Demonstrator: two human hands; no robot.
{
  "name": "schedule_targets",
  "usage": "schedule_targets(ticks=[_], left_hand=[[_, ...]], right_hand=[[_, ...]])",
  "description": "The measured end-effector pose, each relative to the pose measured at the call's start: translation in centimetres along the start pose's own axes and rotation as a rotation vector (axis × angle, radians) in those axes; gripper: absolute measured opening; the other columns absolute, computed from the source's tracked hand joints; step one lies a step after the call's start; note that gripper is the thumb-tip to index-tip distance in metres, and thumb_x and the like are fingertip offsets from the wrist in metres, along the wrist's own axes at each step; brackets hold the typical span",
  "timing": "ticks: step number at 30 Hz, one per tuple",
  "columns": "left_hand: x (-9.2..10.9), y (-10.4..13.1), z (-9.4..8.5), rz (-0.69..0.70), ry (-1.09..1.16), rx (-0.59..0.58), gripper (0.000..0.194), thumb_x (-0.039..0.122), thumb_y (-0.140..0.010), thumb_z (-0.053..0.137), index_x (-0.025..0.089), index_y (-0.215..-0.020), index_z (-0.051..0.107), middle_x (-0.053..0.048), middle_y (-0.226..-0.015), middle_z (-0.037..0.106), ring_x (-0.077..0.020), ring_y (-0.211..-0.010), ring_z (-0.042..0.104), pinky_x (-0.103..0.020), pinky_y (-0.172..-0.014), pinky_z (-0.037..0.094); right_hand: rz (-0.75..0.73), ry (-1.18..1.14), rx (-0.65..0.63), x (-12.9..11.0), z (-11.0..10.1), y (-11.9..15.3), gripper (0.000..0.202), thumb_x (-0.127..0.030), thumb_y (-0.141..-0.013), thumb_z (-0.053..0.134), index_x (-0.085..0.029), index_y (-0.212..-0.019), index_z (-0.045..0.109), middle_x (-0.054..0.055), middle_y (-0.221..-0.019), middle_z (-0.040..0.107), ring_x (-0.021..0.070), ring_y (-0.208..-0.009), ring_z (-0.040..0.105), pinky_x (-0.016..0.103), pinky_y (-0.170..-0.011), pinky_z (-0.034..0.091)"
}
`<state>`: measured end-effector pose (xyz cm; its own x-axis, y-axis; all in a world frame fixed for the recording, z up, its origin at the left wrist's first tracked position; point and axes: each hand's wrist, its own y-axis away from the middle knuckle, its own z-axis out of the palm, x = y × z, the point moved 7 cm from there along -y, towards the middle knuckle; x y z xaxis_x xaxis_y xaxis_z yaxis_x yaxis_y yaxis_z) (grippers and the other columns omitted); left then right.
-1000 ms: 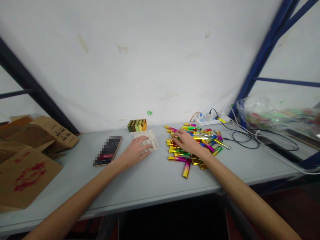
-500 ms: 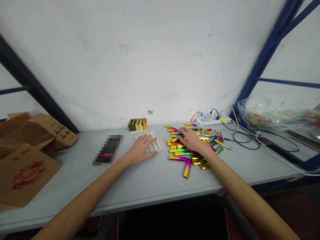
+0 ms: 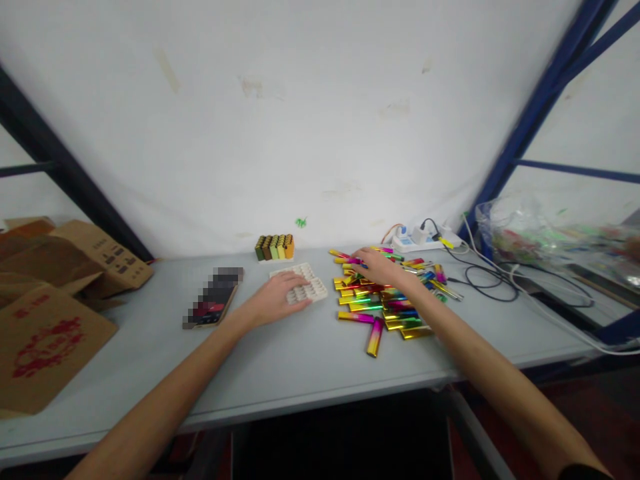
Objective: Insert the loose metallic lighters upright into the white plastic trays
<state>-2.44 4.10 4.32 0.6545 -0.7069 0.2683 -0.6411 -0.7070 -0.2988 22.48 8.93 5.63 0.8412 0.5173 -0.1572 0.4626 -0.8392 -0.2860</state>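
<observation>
White, rectangular, gridded tray [image 3: 316,291] lies flat on the pale grey tabletop [image 3: 290,367], under and just right of the left hand [image 3: 277,298]. That hand is part-open, fingers loosely spread over the tray's left side, thumb apart along its near edge; the tray's right-hand cells show uncovered.

Slim, glossy metallic sticks in gold, magenta, green and blue [image 3: 363,304] form a loose pile right of the tray, a strip of bare tabletop between. Right hand [image 3: 376,265] is over the pile's far-left part, fingers bent downward; cannot tell whether it has hold of a stick. Forearm crosses above the pile's right portion.

Upright block of small green, brown, yellow and orange cylinders [image 3: 275,249] stands near the wall, beyond the tray. Dark-screened phone [image 3: 214,299] lies left of the left hand.
</observation>
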Motion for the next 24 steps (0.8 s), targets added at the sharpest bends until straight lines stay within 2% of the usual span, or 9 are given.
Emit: schedule_targets(ticks=[5, 11, 14, 18, 21, 24], left_hand=[[-0.2, 0.1, 0.0, 0.006, -0.018, -0.006, 0.055, 0.059, -0.082, 0.073, 0.021, -0.122, 0.072, -0.015, -0.131, 0.068, -0.0339, -0.127, 0.06, -0.049, -0.113, 0.043], [-0.7, 0.3, -0.2, -0.026, -0.011, -0.001, 0.054, 0.051, -0.072, 0.08, 0.024, -0.118, 0.071, -0.01, -0.126, 0.068, -0.0339, -0.124, 0.06, -0.048, -0.111, 0.044], [-1.4, 0.5, -0.5, -0.086, -0.06, 0.0, 0.055, 0.046, -0.068, 0.08, 0.026, -0.119, 0.071, -0.01, -0.127, 0.067, -0.0345, -0.125, 0.058, -0.049, -0.11, 0.043], [-2.3, 0.4, -1.0, -0.124, -0.096, 0.009, 0.058, 0.055, -0.068, 0.081, 0.027, -0.117, 0.072, -0.009, -0.123, 0.069, -0.0347, -0.123, 0.058, -0.05, -0.111, 0.041], [-3.0, 0.3, -1.4, -0.139, -0.084, 0.031, 0.063, 0.063, -0.064, 0.082, 0.026, -0.114, 0.073, -0.01, -0.121, 0.069, -0.0361, -0.122, 0.057, -0.053, -0.113, 0.038], [-3.6, 0.2, -1.5, -0.155, -0.06, 0.048, 0.067, 0.064, -0.063, 0.084, 0.027, -0.118, 0.072, -0.01, -0.125, 0.067, -0.0357, -0.125, 0.055, -0.053, -0.114, 0.037]], right_hand=[[0.117, 0.067, -0.119, 1.3, 1.0, -4.6, 0.039, -0.035, -0.104, 0.053, -0.013, -0.133, 0.065, 0.02, -0.132, 0.068, 0.0273, -0.121, 0.065, 0.035, -0.103, 0.048], [0.206, 0.061, -0.192, 1.0, 3.5, -7.8, 0.034, -0.029, -0.101, 0.054, -0.007, -0.116, 0.075, 0.024, -0.12, 0.074, 0.0285, -0.108, 0.072, 0.034, -0.095, 0.051], [0.222, 0.033, -0.222, 0.9, 3.8, -8.3, 0.03, -0.026, -0.098, 0.058, -0.01, -0.112, 0.078, 0.019, -0.113, 0.077, 0.0266, -0.1, 0.074, 0.031, -0.088, 0.053], [0.208, -0.014, -0.229, 1.0, 3.6, -8.2, 0.022, -0.025, -0.094, 0.066, -0.016, -0.107, 0.081, 0.011, -0.106, 0.08, 0.0219, -0.093, 0.074, 0.025, -0.081, 0.053], [0.191, -0.038, -0.171, 1.1, 3.2, -7.9, 0.019, -0.024, -0.094, 0.067, -0.015, -0.105, 0.079, 0.012, -0.107, 0.08, 0.021, -0.095, 0.073, 0.025, -0.084, 0.052], [0.19, -0.047, -0.058, 1.4, 2.0, -7.5, 0.024, -0.021, -0.1, 0.057, -0.01, -0.117, 0.071, 0.017, -0.119, 0.075, 0.0222, -0.107, 0.07, 0.029, -0.093, 0.05]])
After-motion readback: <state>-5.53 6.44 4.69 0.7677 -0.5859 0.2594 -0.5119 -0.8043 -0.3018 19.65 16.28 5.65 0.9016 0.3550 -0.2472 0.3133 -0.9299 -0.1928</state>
